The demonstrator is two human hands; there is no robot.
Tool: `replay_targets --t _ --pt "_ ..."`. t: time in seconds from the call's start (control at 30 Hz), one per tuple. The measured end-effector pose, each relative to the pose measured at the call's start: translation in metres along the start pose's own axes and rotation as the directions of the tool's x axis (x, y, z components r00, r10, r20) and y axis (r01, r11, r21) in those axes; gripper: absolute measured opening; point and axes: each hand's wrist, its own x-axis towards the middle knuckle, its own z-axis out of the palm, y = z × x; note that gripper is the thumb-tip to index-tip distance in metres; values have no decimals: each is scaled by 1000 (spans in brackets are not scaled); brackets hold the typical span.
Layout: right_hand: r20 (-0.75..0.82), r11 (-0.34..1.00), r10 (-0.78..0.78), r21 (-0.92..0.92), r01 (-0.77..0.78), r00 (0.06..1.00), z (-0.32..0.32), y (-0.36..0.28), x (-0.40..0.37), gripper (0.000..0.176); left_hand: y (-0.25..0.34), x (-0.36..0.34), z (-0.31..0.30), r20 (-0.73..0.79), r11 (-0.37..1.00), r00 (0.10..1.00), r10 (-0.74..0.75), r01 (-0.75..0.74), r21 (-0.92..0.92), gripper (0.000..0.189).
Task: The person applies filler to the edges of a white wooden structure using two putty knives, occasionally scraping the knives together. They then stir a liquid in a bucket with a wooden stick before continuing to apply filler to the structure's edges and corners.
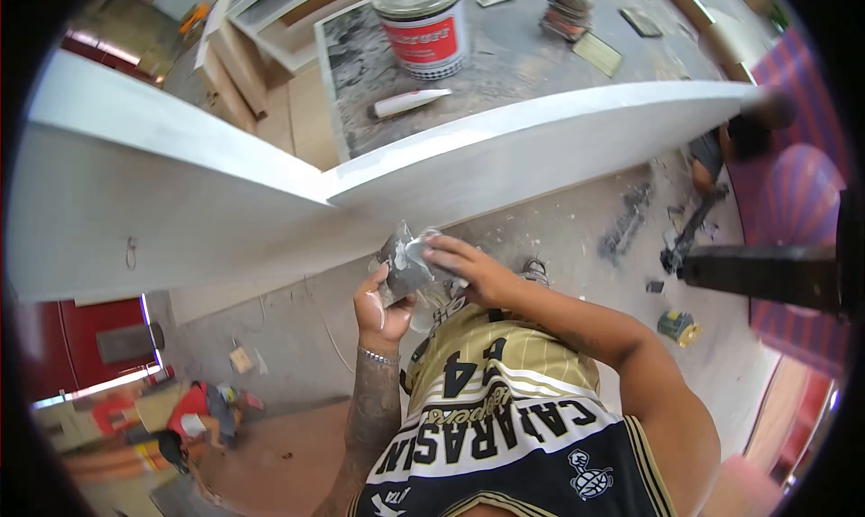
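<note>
My left hand (385, 312), with a bracelet at the wrist and white smears on its fingers, grips a grey flat plate (405, 267) that carries white paste (407, 249). My right hand (468, 269) has its fingers bent over the plate's right side, at the paste; what they hold is too small to name. Both hands are in front of my torso, below the white panel edge (487, 137). Beyond that edge, a can with a red label (423, 32) stands on the stained surface, and a white tube (410, 103) lies near it.
A sander-like tool (568, 13) and a yellowish sheet (597, 54) lie on the stained surface (514, 53). A person in red (194, 413) is low at the lower left; another person (712, 152) is at the right. A dark beam (766, 276) juts in, near a yellow-grey object (678, 328) on the floor.
</note>
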Motion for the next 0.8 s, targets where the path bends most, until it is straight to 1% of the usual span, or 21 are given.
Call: replay_targets --t 0.03,0.07,0.1,0.13,0.17,0.2,0.23,0.27,0.3,0.33,0.4,0.43,0.53,0.57,0.6,0.63,0.67,0.7,0.73,0.77,0.8 --pt "98 996 42 -78 -34 994 -4 19 -15 76 1 5 -13 138 999 990 -13 20 -43 24" --pt "181 985 93 -164 -63 979 -9 37 -29 76 -1 -1 2 112 996 989 94 -93 -15 24" --pt "98 977 211 -29 -210 973 -13 49 -48 64 -3 -13 31 89 980 977 196 -198 20 24" --pt "35 935 335 111 -337 941 -18 55 -60 53 -8 -19 55 71 952 952 299 -302 53 24" --pt "2 690 594 513 -511 804 -32 49 -55 41 -16 -16 71 186 855 859 476 -502 128 28" --pt "109 275 799 809 -520 592 -46 39 -56 30 -25 -16 73 307 679 740 599 -672 295 29" --pt "315 -193 880 921 -340 355 -62 21 -54 20 -33 -15 74 447 440 608 656 -790 427 31" --pt "392 -309 857 910 -275 335 -84 -2 -47 13 -41 -12 76 600 157 473 645 -851 501 32" --pt "438 -408 793 898 -165 423 -98 -13 -48 13 -50 -9 81 744 -140 349 570 -851 507 34" --pt "463 -508 724 859 -59 511 -110 -19 -51 15 -55 -6 94 855 -266 256 451 -876 403 35" --pt "491 -575 640 816 -55 591 -126 -25 -61 16 -65 -2 125 984 -461 80 160 -875 146 37" --pt "503 -607 592 793 -63 629 -137 -25 -64 18 -74 -1 129 978 -474 130 163 -859 193 37" --pt "392 -462 751 887 -3 531 -184 -31 -66 23 -84 1 130 948 -509 284 144 -800 317 37" --pt "280 -332 812 943 12 512 -199 -32 -59 31 -75 5 126 941 -663 336 -31 -712 232 38" --pt "147 -184 830 983 15 538 -212 -24 -62 39 -77 10 112 915 -593 403 29 -730 340 40" --pt "30 -28 821 1000 -12 570 -221 -7 -66 35 -84 19 93 880 -512 467 79 -739 438 42" --pt "-111 177 829 982 -69 549 -230 3 -63 32 -85 29 87 848 -430 517 117 -743 513 44" --pt "-196 384 807 891 -242 558 -237 9 -56 34 -88 32 79 809 -339 554 195 -736 586 39" --pt "-262 547 778 731 -409 572 -241 12 -52 37 -96 35 73 727 -142 618 300 -725 674 37" --pt "-292 716 670 499 -488 683 -245 10 -44 39 -103 42 66 622 64 686 377 -689 722 36" --pt "-272 831 554 227 -507 787 -250 5 -29 42 -106 52 63 500 268 756 423 -632 727 35"
